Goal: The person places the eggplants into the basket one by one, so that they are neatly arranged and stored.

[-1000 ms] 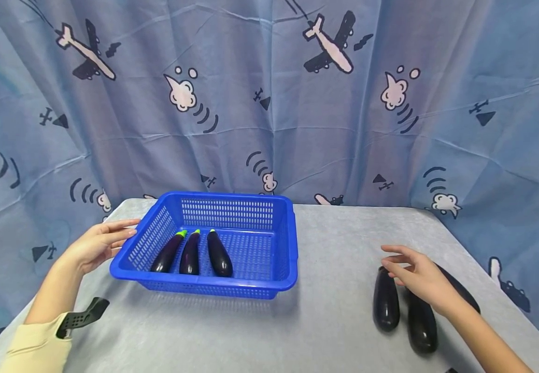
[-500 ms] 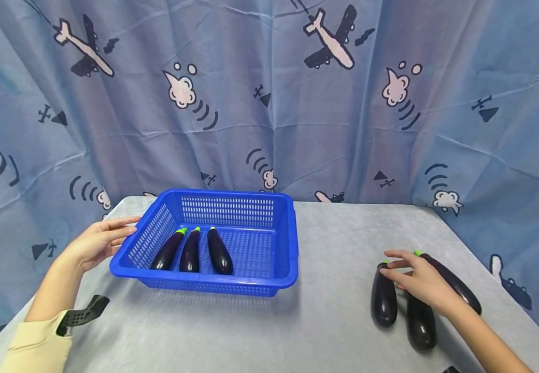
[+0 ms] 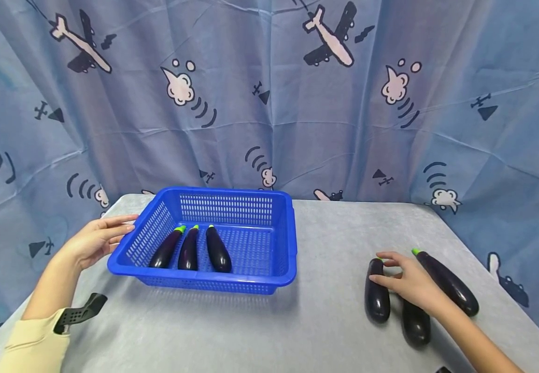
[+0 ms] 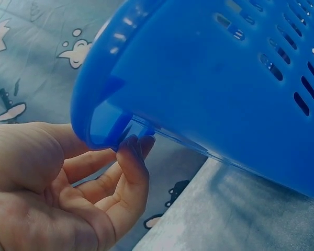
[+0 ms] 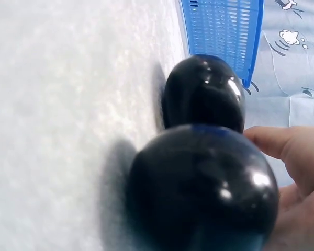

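Right hand [image 3: 411,284] grips an eggplant [image 3: 377,295] by its stem end; left hand [image 3: 94,242] pinches the basket [image 3: 204,278] at its rim.
Only the head view plainly shows three eggplants [image 3: 188,251] inside and an outer eggplant [image 3: 447,282] past the right knuckles; only the left wrist view shows fingers [image 4: 132,172] curled under the rim.

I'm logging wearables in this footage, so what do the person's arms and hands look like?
The left hand is ungloved; a pale yellow sleeve ends on that forearm, with a black perforated piece jutting from its edge. The right hand is ungloved too, its visible forearm sleeveless.
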The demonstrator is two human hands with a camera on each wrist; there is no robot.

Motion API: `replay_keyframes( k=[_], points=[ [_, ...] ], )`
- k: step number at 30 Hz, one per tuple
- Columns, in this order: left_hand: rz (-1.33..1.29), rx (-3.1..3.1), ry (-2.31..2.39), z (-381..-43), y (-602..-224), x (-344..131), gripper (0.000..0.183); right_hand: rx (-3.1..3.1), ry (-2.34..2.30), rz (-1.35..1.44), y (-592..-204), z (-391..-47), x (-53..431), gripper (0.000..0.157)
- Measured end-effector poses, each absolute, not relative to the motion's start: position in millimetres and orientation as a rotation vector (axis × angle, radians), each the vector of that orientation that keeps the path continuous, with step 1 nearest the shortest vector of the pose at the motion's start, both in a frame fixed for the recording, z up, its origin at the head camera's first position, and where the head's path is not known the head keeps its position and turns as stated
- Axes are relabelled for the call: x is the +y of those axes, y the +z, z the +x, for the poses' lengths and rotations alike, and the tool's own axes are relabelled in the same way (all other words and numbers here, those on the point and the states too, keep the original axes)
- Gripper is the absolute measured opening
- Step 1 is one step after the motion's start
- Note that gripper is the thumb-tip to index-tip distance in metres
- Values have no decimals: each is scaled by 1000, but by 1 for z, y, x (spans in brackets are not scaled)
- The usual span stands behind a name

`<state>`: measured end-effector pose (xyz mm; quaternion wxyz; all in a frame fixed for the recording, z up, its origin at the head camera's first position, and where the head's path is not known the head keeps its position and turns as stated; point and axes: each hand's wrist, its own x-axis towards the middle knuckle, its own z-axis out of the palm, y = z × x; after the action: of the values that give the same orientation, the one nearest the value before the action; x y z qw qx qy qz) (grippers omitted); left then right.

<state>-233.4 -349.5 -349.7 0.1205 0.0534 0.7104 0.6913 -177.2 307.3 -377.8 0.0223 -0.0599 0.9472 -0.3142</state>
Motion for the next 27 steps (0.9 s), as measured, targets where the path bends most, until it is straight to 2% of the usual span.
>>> replay_keyframes(
  k=[5, 14, 27],
  points=[
    [141, 2071, 2020, -234, -349, -349, 36, 2932, -914, -175, -378, -176, 302, 63],
    [135, 2055, 2032, -234, -349, -349, 37, 2882, -867, -174, -378, -173, 295, 74],
    [150, 2054, 2026, -234, -349, -349, 37, 2798, -969, -60, -377, -173, 288, 79]
  ],
)
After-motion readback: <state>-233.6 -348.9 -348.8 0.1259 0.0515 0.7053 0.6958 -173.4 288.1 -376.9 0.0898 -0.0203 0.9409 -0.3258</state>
